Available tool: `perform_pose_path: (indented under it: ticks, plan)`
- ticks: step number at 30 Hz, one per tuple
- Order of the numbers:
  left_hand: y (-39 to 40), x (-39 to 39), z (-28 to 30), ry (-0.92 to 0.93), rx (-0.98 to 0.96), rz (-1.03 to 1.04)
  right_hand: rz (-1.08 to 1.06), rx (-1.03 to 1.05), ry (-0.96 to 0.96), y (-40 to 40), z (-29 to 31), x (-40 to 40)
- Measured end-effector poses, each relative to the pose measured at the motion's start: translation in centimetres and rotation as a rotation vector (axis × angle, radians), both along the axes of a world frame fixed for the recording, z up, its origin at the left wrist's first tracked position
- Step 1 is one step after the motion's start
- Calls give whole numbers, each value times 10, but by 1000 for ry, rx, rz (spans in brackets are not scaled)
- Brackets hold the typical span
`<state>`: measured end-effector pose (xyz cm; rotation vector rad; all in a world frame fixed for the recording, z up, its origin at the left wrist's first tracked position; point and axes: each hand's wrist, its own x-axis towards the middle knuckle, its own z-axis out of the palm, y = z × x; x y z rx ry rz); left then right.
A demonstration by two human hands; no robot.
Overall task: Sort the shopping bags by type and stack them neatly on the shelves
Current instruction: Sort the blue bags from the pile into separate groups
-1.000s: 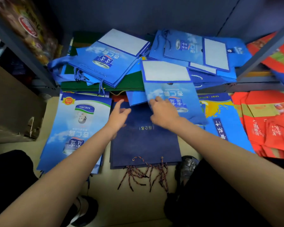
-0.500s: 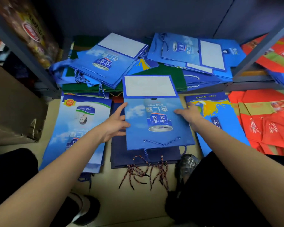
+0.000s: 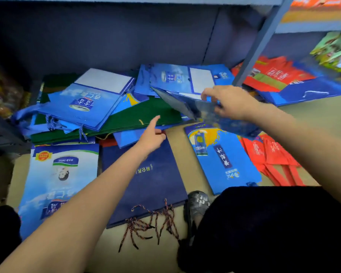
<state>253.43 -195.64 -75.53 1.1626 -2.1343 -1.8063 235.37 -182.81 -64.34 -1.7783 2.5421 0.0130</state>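
A: Largest item?
B: Shelf, bottom tier, grey upright post at its right front. On it, a loose heap: green bags under light-blue bags toward the left end, more blue bags at the back, red bags past the post.
A: On the floor?
B: Four lots along the shelf's front edge. Pale blue-and-white bag at the left; navy bag in the middle, its twisted cord handles trailing toward the viewer; blue-and-yellow bag right of it; red bags with straps at the far right.
A: Item in handling?
B: One blue bag, motion-blurred, tilted above the shelf's front edge, off the heap.
A: Hands?
B: Right hand grips that bag, fingers curled over its upper edge. Left hand holds nothing; index finger extended toward the green bags, remaining fingers folded, poised over the navy bag's far end.
A: Smallest?
B: Dark woven shoe, just beside the navy bag's near right corner.
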Motion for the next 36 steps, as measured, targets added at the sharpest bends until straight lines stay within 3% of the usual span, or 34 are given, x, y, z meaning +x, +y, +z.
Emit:
perform_pose_path:
  ticks: [3,6,11,13,18,21,23,27,36]
  plan:
    - [23,-25,2,20,-74,-123,70,199,224,39,-3,-4]
    - [47,-46,-3,29,-22,-181,129,312,392,74,-28,-4]
    - [93,-75,-17,119,654,17,117,372,422,117,-99,3]
    - [106,-90,-24,143,727,34,40,416,379,120,-112,2]
    - [115,-124,-25,128,676,-47,-146,279,259,104,-114,-16]
    - [98,-129,-36,-7,524,-68,-302,428,-191,98,-150,-29]
    - [84,-121,-44,-86,457,-6,-331,424,-366,92,-168,-30]
    - [57,-101,-62,-145,420,83,-390,364,-452,85,-190,-35]
    - [62,-104,-112,-312,183,-16,-507,310,-509,75,-248,-67]
